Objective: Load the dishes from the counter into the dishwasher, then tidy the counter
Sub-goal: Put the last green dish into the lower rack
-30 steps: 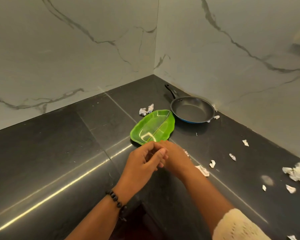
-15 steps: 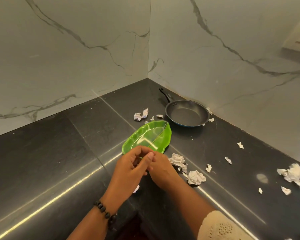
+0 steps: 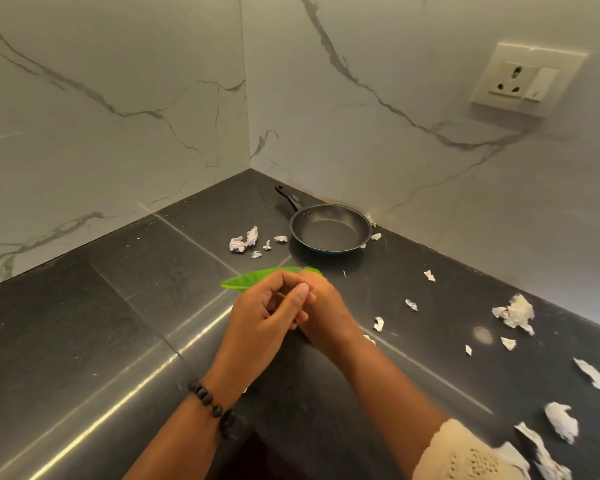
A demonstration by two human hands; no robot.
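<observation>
Against the marble corner, black stone counter (image 3: 84, 323); going left to right.

Left hand (image 3: 267, 313) with a bead bracelet (image 3: 212, 405) on the wrist, fingers curled, thumb tip against the right hand. Right hand (image 3: 326, 317) just beside it, touching, back of hand up; its fingers are hidden, so I cannot tell what it grips. Both sit at the near edge of the green leaf-shaped plate (image 3: 250, 280).

Change vs 0.5 s ago: plate was lying flat with its inside showing; now it reads as a thin edge-on sliver, near edge lifted, mostly hidden behind the hands. Crumpled paper that showed just right of the hands is now covered by them. Which hand carries the plate: cannot tell.

Plate long axis runs roughly left-right, left tip pointing left, slightly toward me.

Behind it: paper scraps (image 3: 245, 240), then the black frying pan (image 3: 329, 232) flat on the counter near the wall, handle pointing back-left into the corner. Right side: more torn paper (image 3: 515, 313) scattered well apart. Wall socket (image 3: 523, 81) up right.
</observation>
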